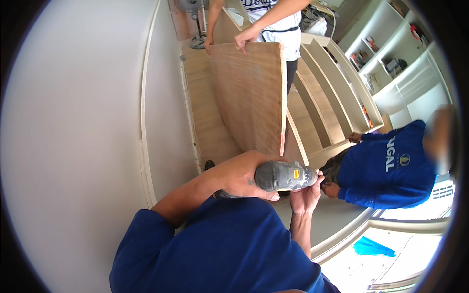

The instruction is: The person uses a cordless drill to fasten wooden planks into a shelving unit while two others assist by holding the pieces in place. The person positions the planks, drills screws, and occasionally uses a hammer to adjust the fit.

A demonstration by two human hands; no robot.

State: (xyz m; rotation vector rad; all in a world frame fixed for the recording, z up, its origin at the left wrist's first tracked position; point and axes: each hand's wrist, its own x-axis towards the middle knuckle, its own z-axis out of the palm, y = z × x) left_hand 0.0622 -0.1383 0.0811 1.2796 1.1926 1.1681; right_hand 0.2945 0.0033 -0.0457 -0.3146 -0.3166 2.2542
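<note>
A grey and black cordless drill [283,176] with a yellow switch is held level in front of my chest, its nose toward the right. My left hand [251,181] is closed round its grip, which the drill body and my hand mostly hide. At the front end, my right hand [308,196] has its thumb and fingers closed about the drill's chuck, palm turned up. Whether a bit sits in the chuck is hidden by the fingers. Just beyond the drill stands a large wooden panel [251,93] on edge, apart from my hands.
A person in a white shirt [281,29] steadies the panel's top edge with both hands. To the right stands a person in a blue sweatshirt [386,166]. Behind them lies a wooden frame with slats [327,73]. A white wall [83,122] runs along my left; shelves [386,39] stand far right.
</note>
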